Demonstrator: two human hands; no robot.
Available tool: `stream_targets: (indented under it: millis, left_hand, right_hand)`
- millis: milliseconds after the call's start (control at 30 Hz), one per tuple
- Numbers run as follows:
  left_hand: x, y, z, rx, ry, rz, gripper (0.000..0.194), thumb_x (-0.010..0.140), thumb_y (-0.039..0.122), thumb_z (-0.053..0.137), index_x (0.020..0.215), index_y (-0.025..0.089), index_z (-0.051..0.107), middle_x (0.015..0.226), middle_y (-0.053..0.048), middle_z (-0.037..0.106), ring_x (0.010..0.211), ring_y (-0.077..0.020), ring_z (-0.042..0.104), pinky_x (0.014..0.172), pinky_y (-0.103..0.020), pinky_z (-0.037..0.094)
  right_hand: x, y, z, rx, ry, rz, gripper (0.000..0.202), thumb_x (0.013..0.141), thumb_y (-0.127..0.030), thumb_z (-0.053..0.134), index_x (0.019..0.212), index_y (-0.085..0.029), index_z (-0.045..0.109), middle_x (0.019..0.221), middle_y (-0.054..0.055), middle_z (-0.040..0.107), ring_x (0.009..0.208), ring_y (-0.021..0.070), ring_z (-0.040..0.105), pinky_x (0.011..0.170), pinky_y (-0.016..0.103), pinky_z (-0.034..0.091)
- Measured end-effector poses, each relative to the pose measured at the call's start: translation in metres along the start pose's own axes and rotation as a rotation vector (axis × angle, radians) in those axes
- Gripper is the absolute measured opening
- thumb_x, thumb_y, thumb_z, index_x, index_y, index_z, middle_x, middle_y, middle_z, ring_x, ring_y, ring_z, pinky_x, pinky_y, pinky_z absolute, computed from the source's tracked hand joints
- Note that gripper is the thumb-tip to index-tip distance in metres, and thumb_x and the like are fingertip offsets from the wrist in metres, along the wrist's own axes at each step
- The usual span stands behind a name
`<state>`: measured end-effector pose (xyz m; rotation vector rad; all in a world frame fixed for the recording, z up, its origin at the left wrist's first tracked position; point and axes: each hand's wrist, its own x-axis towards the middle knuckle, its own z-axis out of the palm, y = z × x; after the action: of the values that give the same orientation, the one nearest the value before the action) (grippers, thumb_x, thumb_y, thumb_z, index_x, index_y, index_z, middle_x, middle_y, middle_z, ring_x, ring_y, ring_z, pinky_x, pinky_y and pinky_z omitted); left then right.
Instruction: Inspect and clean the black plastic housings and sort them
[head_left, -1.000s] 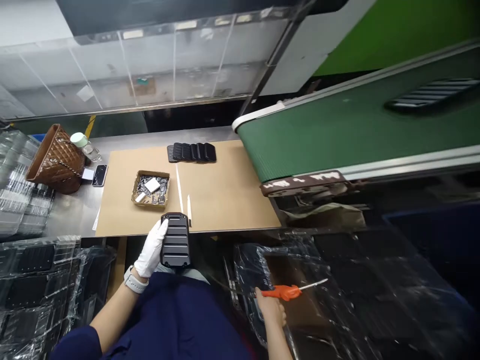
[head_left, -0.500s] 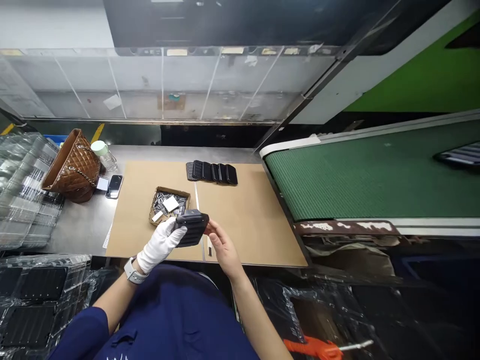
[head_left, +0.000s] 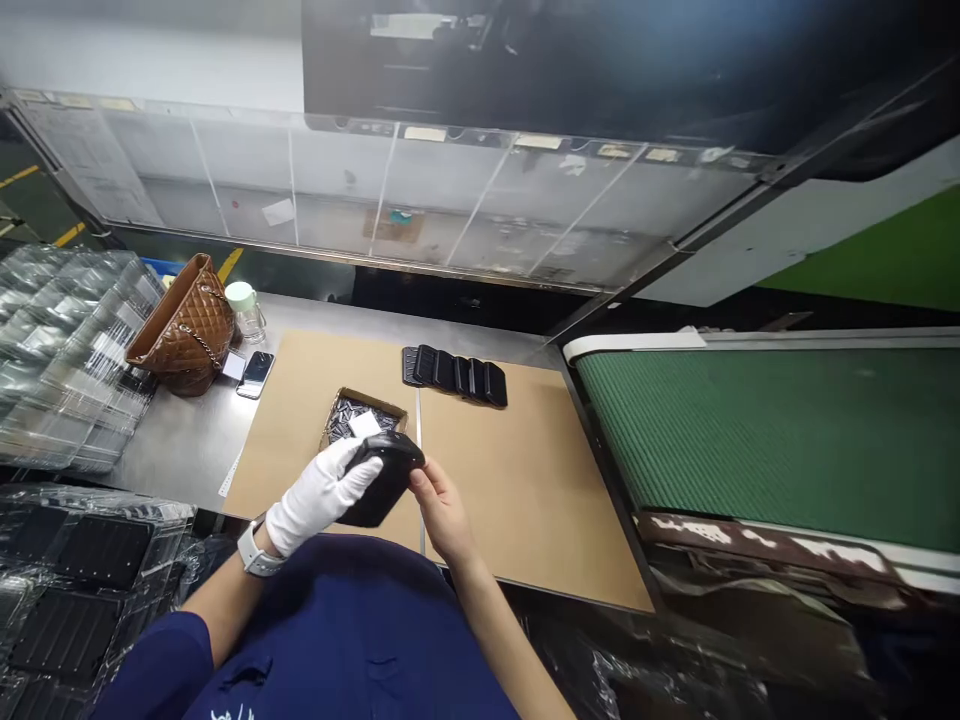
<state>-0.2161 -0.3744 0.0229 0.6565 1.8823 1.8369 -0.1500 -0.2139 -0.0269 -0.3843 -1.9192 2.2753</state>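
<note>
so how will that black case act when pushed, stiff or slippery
Probably stiff: the case shows no sag between the left hand and right hand. Perhaps slightly slippery: its upper edge has a sheen. Laid on its broad face, it would likely slide, not roll.

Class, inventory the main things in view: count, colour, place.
Table: 1, grey metal, centre
Cardboard: count unclear, tan, on table
Held case: 1, black, low centre
Other cases: about six, black, rear of cardboard
Carton of small parts: 1, brown, on cardboard
Handbag: 1, brown, table's left
Bottle: 1, clear, beside handbag
Smartphone: 1, dark, left of cardboard
Conveyor belt: 1, green, right
Plastic trays: many, clear, far left
Wristwatch: 1, white, left wrist
Left hand: 1, white-gloved, gripping held case
Right hand: 1, bare, at case's edge
</note>
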Motion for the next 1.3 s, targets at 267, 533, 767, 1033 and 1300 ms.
stream_targets:
  millis: [267,533,767,1033,1300]
  left_hand:
    - [0.026,-0.027,0.013,-0.889,0.267,-0.539,0.026,0.087,0.028,0.055,0.104,0.014,0.068,0.1,-0.008,0.073,0.098,-0.0214,0.067,0.096,-0.034,0.048]
    - [0.028,-0.052,0.018,-0.913,0.372,-0.561,0.019,0.086,0.023,0.058,0.1,0.017,0.069,0.097,-0.006,0.073,0.102,-0.0218,0.065,0.1,-0.034,0.045]
    - [0.009,-0.068,0.016,-1.026,0.297,-0.523,0.038,0.086,0.05,0.054,0.087,0.015,0.069,0.074,-0.004,0.07,0.077,-0.0182,0.067,0.09,-0.034,0.05]
    - [0.019,-0.031,0.012,-1.366,0.101,-0.554,0.065,0.088,0.062,0.04,0.11,0.005,0.064,0.103,-0.016,0.071,0.088,-0.0231,0.068,0.08,-0.038,0.055]
    - [0.016,-0.031,0.013,-1.391,0.039,-0.542,0.068,0.089,0.062,0.037,0.116,0.004,0.061,0.108,-0.016,0.069,0.09,-0.0233,0.067,0.081,-0.037,0.054]
  right_hand:
    - [0.046,-0.009,0.022,0.468,-0.015,0.448,0.028,0.073,-0.046,0.071,0.073,-0.02,0.061,0.063,0.0,0.063,0.064,0.0178,0.06,0.06,0.028,0.048]
    - [0.051,0.0,0.028,0.434,0.005,0.445,0.032,0.073,-0.05,0.07,0.073,-0.022,0.054,0.053,-0.004,0.058,0.049,0.0149,0.057,0.048,0.027,0.046]
    - [0.026,-0.022,0.033,-0.101,-0.328,0.092,0.038,0.082,-0.058,0.056,0.086,-0.021,0.063,0.072,0.0,0.066,0.062,0.014,0.061,0.063,0.029,0.05]
    - [0.02,-0.037,-0.005,-0.037,0.108,-0.061,0.035,0.082,-0.056,0.058,0.087,-0.022,0.062,0.061,-0.002,0.058,0.055,0.0136,0.053,0.056,0.028,0.048]
    - [0.004,0.0,-0.013,-0.013,0.119,0.114,0.046,0.074,-0.065,0.062,0.085,-0.02,0.062,0.059,-0.001,0.058,0.051,0.0131,0.051,0.052,0.028,0.046]
